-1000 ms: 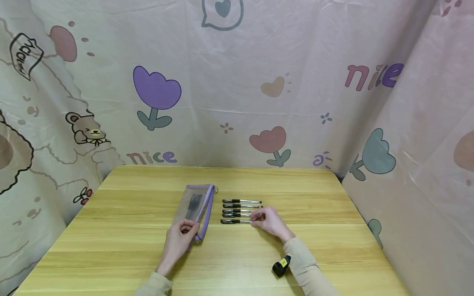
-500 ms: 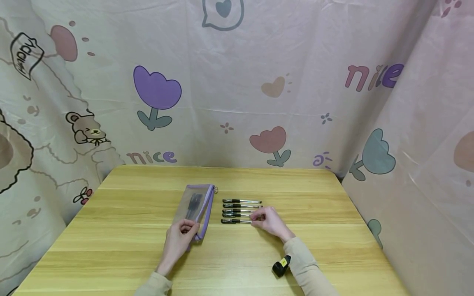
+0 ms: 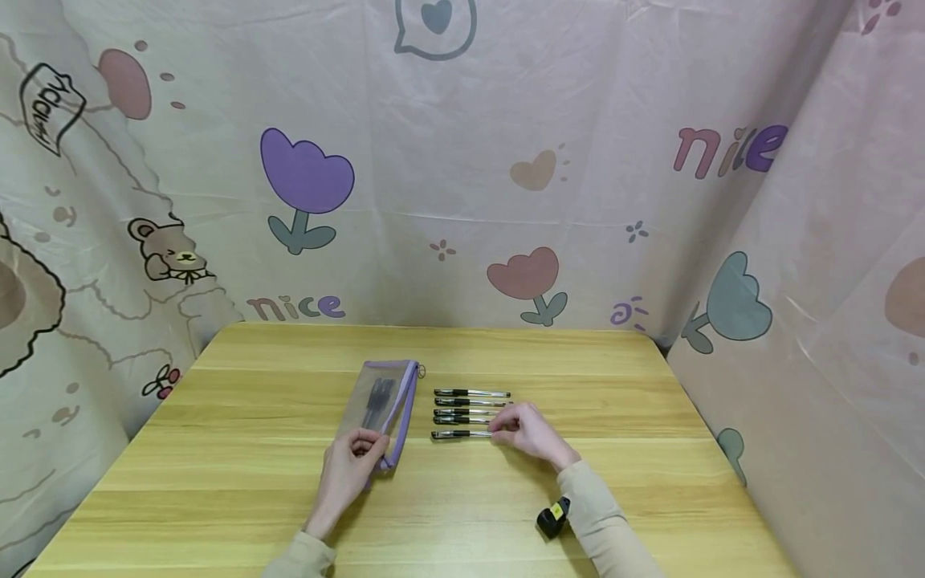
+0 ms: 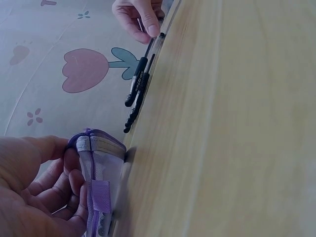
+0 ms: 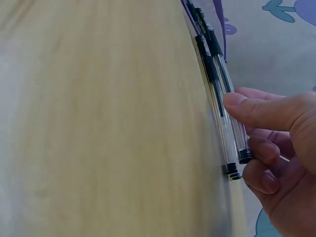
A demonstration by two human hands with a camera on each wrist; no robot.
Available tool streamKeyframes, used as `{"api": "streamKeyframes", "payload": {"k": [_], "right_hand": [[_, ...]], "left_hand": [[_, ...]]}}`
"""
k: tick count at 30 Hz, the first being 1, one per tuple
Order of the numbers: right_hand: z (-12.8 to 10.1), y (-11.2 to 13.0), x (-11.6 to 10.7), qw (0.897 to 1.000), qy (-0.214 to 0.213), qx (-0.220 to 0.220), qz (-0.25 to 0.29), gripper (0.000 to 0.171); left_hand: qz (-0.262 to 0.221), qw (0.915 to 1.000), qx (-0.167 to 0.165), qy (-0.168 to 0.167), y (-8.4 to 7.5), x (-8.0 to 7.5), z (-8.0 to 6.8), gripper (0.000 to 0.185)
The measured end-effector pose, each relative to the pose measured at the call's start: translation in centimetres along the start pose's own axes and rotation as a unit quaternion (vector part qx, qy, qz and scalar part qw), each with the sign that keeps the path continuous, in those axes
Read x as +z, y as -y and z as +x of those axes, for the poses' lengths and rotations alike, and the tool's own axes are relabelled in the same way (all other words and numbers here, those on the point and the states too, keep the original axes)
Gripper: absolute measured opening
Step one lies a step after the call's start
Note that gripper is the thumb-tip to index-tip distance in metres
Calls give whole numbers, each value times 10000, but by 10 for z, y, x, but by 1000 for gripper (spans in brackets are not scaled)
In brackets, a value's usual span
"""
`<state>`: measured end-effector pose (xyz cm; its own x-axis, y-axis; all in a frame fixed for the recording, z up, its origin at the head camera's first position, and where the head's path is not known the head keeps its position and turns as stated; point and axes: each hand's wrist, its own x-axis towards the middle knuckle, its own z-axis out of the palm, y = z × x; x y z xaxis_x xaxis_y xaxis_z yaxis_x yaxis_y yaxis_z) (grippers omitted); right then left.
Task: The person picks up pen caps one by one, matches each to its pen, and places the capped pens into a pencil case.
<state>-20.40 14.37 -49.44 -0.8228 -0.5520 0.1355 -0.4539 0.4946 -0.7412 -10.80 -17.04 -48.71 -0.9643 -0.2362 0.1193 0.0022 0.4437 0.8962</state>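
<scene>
My left hand (image 3: pixel 354 470) pinches the near end of a see-through pencil pouch (image 3: pixel 407 417) with purple trim, its zip parted. Dark pens (image 3: pixel 378 401) show through its side. To the right, my right hand (image 3: pixel 531 433) pinches the clear barrel end of the nearest black-gripped gel pen (image 3: pixel 458 434), its cap pointing at the pouch. In the left wrist view this pen (image 4: pixel 136 84) slants slightly off the table. Behind it several like pens (image 3: pixel 471 393) lie in a row, some ends hidden by my right fingers.
A black tape measure (image 3: pixel 553 520) with a yellow label lies against my right sleeve (image 3: pixel 596 502). The wood-grain table (image 3: pixel 217 449) ends at a printed curtain (image 3: pixel 433 265) behind and at both sides.
The tape measure has shifted slightly right along with my right sleeve. The near pen's barrel has moved very slightly in my right hand. My left hand and the pouch have not moved.
</scene>
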Motion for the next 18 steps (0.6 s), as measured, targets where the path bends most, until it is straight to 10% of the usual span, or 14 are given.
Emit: {"api": "streamKeyframes", "payload": {"k": [18], "right_hand": [[1,12,-9,9995,155,8,-276,12]], "left_hand": [[-36,10000,76,7,-1,-1,-1,15]]}}
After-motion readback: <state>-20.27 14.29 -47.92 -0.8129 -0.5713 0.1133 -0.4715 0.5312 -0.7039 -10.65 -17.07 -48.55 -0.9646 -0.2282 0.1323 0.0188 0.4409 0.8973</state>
